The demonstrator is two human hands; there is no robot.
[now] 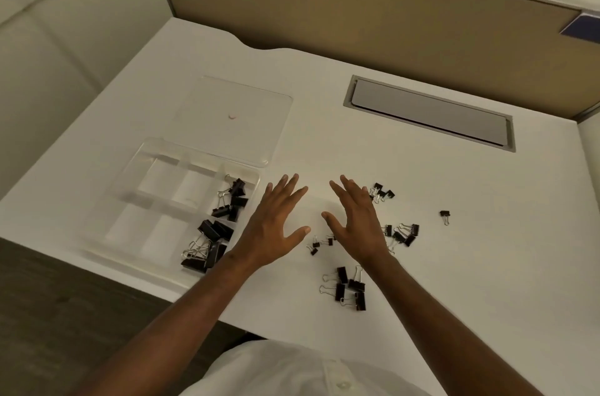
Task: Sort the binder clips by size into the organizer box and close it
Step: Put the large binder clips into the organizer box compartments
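A clear organizer box (pixel 139 168) lies open on the white desk, its lid (pixel 237 110) folded flat behind it. Large black binder clips (pixel 211 243) fill its near right compartment and medium ones (pixel 232 201) the far right compartment. My left hand (pixel 276 223) and my right hand (pixel 354 220) hover side by side with fingers spread, holding nothing. Loose clips lie around my right hand: a medium group (pixel 349 288) near the front edge, tiny ones (pixel 319 243) between my hands, more (pixel 402 233) to the right, a far cluster (pixel 383 192) and a single clip (pixel 445 215).
A grey cable hatch (pixel 428 113) is set into the desk at the back right. A tan partition wall (pixel 357 16) stands behind the desk. The desk's front edge runs just below the box.
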